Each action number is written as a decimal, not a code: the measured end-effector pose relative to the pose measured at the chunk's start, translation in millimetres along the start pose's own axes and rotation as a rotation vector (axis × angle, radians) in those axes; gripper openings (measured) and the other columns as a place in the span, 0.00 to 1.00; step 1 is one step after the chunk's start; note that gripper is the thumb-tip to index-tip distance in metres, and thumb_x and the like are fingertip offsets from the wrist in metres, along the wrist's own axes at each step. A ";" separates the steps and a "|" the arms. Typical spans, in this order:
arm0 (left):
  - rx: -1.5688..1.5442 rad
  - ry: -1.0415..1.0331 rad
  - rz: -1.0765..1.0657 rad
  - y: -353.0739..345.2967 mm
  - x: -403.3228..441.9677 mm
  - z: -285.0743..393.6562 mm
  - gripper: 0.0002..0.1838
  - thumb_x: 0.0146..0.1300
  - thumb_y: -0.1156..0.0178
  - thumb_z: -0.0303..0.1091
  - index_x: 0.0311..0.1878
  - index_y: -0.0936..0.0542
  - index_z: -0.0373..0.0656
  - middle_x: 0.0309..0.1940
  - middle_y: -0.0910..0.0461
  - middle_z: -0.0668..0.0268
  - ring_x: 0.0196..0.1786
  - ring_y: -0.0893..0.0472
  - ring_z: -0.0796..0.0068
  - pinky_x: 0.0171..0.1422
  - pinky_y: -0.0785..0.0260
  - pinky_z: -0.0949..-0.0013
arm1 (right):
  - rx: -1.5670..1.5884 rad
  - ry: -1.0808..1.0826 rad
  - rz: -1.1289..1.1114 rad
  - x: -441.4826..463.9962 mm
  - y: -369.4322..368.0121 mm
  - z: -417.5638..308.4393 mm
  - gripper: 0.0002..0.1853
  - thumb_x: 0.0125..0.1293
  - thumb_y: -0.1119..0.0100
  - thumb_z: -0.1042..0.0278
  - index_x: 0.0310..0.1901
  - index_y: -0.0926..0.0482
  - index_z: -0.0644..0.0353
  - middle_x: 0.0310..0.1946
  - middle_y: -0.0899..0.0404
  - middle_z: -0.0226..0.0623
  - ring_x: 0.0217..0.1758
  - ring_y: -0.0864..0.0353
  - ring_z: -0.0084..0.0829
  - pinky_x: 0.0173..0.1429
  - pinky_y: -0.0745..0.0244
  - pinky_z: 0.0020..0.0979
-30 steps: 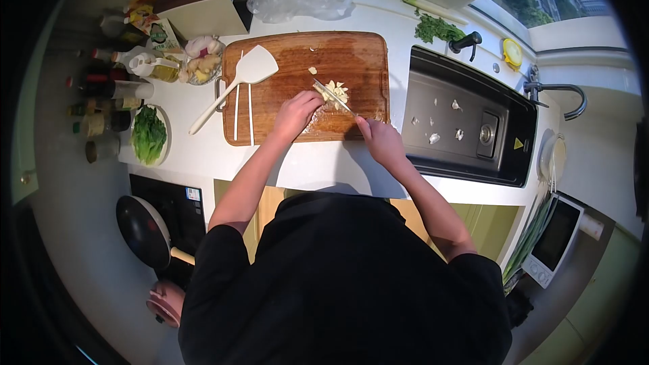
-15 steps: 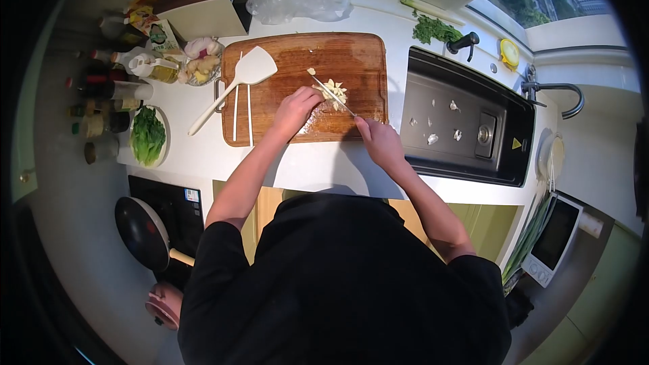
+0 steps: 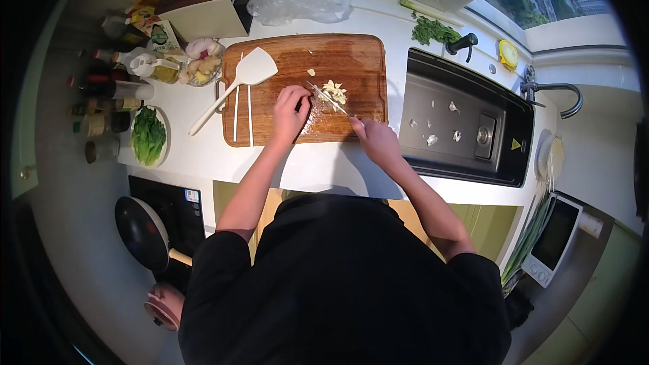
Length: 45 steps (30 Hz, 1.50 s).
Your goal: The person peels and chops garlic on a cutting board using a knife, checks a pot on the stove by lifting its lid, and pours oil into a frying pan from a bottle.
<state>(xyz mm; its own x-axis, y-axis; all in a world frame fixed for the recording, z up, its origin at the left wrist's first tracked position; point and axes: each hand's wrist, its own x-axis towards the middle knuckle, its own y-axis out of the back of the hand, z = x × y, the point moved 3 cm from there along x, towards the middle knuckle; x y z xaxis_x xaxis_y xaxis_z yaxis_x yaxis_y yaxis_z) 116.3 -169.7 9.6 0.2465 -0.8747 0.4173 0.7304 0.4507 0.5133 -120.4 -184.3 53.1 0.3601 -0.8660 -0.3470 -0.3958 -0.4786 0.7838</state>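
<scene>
My right hand (image 3: 376,138) is wrapped round the handle of a knife (image 3: 329,99), whose blade points up and left over the wooden cutting board (image 3: 358,54). Pale garlic pieces (image 3: 334,90) lie beside the blade on its upper right side. My left hand (image 3: 291,112) rests on the board left of the knife, fingers curled; anything under the fingertips is too small to make out. One separate piece (image 3: 311,72) sits above the knife tip. A white spatula (image 3: 256,66) and two white chopsticks (image 3: 250,115) lie on the board's left part.
Right of the board is a black sink (image 3: 436,111) with white scraps in it. Leafy greens on a plate (image 3: 149,136), bottles (image 3: 122,122) and a bowl of ginger and garlic (image 3: 203,67) stand left. A wok (image 3: 140,233) sits lower left.
My left hand has drawn back left from the garlic pieces and the blade. The knife has shifted slightly left and down, now apart from most of the pile.
</scene>
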 end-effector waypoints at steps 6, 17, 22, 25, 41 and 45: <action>0.000 -0.083 -0.132 -15.5 -0.6 13.8 0.06 0.61 0.31 0.25 0.41 0.15 0.39 0.43 0.17 0.61 0.47 0.17 0.58 0.52 0.23 0.60 | 0.090 -0.020 0.000 2.7 -2.1 5.5 0.34 0.79 0.59 0.38 0.33 0.17 0.64 0.28 0.17 0.56 0.38 0.16 0.59 0.45 0.23 0.53; 0.091 0.051 -0.011 -4.2 47.6 2.8 0.10 0.64 0.43 0.21 0.46 0.17 0.36 0.45 0.18 0.54 0.50 0.19 0.49 0.59 0.26 0.56 | 0.466 -0.268 -0.049 7.3 13.6 24.3 0.37 0.79 0.60 0.37 0.28 0.21 0.66 0.20 0.23 0.49 0.30 0.19 0.52 0.40 0.26 0.46; 0.072 0.122 -0.285 -32.3 50.5 -13.7 0.11 0.63 0.42 0.22 0.46 0.16 0.38 0.40 0.17 0.54 0.47 0.18 0.50 0.57 0.26 0.54 | 0.268 -0.203 0.080 4.6 6.3 28.7 0.35 0.80 0.61 0.38 0.34 0.18 0.65 0.29 0.18 0.57 0.39 0.18 0.61 0.46 0.26 0.53; -0.179 0.296 -0.291 -29.4 29.0 -3.2 0.08 0.67 0.40 0.21 0.46 0.16 0.37 0.41 0.15 0.56 0.40 0.14 0.61 0.47 0.21 0.64 | 0.184 -0.211 0.056 0.5 -0.1 28.4 0.34 0.80 0.62 0.38 0.38 0.17 0.64 0.33 0.17 0.60 0.43 0.18 0.64 0.49 0.26 0.56; -0.102 0.334 -0.135 -20.0 18.3 0.2 0.04 0.60 0.33 0.25 0.38 0.15 0.38 0.36 0.17 0.58 0.38 0.16 0.59 0.44 0.23 0.61 | 0.048 -0.061 0.063 15.9 7.9 2.0 0.32 0.79 0.56 0.40 0.34 0.17 0.63 0.28 0.18 0.58 0.36 0.17 0.62 0.44 0.23 0.56; -0.134 0.311 -0.161 -21.1 20.4 3.1 0.04 0.58 0.33 0.23 0.38 0.15 0.36 0.36 0.17 0.58 0.36 0.15 0.62 0.42 0.23 0.65 | 0.059 -0.057 0.010 13.4 13.4 -7.5 0.32 0.79 0.57 0.40 0.35 0.17 0.63 0.28 0.19 0.59 0.37 0.19 0.63 0.44 0.26 0.57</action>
<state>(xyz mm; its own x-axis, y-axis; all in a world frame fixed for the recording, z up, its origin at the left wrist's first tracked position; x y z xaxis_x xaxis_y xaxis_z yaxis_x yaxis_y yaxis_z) 103.9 -196.5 9.5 0.2888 -0.9540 0.0807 0.8474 0.2940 0.4421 -114.6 -201.2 62.8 0.3076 -0.8767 -0.3699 -0.4484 -0.4764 0.7562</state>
